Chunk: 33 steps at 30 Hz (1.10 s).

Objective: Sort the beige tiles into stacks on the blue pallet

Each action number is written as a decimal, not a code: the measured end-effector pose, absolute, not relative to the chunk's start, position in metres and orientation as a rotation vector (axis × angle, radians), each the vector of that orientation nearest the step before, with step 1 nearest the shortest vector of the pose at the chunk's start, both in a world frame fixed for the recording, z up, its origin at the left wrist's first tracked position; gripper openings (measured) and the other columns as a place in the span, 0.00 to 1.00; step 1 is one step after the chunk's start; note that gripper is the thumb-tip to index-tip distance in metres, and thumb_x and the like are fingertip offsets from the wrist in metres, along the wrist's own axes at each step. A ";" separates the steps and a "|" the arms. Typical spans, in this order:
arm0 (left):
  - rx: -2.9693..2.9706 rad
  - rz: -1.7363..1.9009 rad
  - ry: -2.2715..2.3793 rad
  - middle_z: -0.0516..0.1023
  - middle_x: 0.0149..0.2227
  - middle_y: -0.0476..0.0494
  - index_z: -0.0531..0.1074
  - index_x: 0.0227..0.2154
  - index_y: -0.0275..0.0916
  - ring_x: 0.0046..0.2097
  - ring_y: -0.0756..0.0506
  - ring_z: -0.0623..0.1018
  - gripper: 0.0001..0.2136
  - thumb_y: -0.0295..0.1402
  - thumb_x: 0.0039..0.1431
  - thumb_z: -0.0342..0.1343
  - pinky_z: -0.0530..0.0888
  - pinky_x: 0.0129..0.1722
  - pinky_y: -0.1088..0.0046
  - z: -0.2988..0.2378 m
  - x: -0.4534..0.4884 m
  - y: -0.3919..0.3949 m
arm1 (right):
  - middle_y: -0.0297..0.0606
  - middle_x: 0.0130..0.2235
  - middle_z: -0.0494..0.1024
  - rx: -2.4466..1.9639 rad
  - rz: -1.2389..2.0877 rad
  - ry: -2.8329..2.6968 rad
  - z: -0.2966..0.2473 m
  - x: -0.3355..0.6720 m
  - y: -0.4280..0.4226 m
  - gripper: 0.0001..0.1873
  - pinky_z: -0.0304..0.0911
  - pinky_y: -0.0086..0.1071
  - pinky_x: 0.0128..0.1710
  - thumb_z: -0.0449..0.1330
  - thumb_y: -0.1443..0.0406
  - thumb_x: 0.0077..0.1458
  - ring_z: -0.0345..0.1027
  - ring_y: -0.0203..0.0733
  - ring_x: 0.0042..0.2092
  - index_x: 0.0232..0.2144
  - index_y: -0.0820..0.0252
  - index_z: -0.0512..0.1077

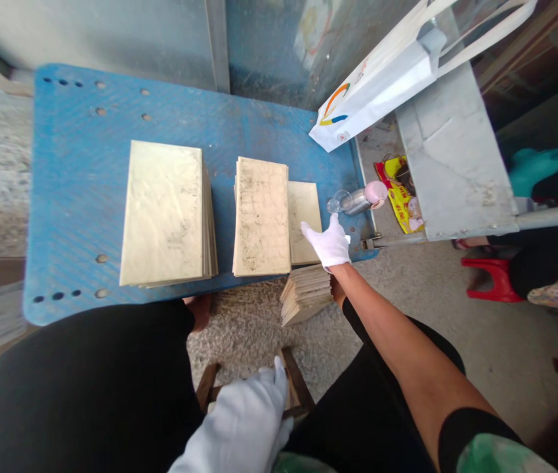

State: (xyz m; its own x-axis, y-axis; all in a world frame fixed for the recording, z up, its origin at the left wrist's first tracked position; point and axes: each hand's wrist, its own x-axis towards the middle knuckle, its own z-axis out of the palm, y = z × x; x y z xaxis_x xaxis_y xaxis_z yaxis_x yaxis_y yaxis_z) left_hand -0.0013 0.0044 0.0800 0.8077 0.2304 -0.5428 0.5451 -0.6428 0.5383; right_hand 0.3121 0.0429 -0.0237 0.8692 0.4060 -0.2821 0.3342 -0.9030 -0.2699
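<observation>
My right hand (329, 244), in a white glove, reaches over the near right corner of the blue board (77, 197). Its fingers are spread above a low stack of pale sheets (303, 220) and hold nothing. Beside that stack stands a taller, dirtier stack (262, 217), and a third thick stack (165, 213) lies further left. Another bundle of sheets (305, 295) rests on edge below the board's front edge, just under my wrist. My left hand (254, 420), also gloved in white, hangs low between my knees with its fingers loosely together; I see nothing in it.
A white paper bag (382, 75) leans on a grey metal ledge (456, 164) at the right. A small bottle with a pink cap (365, 197) and a yellow packet (400, 197) lie beside the board. A red stool (493, 279) and another person's legs are at the far right.
</observation>
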 end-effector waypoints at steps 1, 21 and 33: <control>2.271 -0.591 0.538 0.73 0.51 0.39 0.68 0.52 0.36 0.48 0.43 0.76 0.18 0.39 0.64 0.55 0.76 0.46 0.59 0.080 0.001 0.006 | 0.57 0.63 0.62 -2.838 0.484 -0.561 -0.019 0.308 0.027 0.58 0.55 0.42 0.62 0.60 0.40 0.47 0.57 0.56 0.64 0.67 0.72 0.48; 2.402 -1.027 0.295 0.77 0.47 0.23 0.63 0.60 0.22 0.46 0.30 0.79 0.27 0.38 0.66 0.47 0.76 0.41 0.55 0.094 0.041 0.013 | 0.68 0.67 0.43 -3.040 0.800 -0.415 -0.053 0.196 -0.090 0.75 0.53 0.51 0.59 0.67 0.41 0.34 0.44 0.67 0.67 0.69 0.71 0.31; 2.319 -1.066 0.326 0.76 0.49 0.23 0.61 0.62 0.23 0.49 0.30 0.78 0.27 0.38 0.65 0.47 0.75 0.45 0.57 0.100 0.047 0.019 | 0.62 0.63 0.50 -2.944 0.488 -0.453 -0.075 0.191 -0.097 0.70 0.51 0.41 0.62 0.69 0.48 0.37 0.52 0.61 0.63 0.68 0.74 0.34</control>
State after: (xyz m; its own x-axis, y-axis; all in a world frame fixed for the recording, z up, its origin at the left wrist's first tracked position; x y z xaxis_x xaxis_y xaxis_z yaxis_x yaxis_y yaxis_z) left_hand 0.0471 0.0186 0.1004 0.6542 -0.0128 -0.7562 0.4331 -0.8133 0.3885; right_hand 0.1909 -0.0971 -0.0754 0.9029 0.3118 -0.2958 0.2720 -0.9474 -0.1684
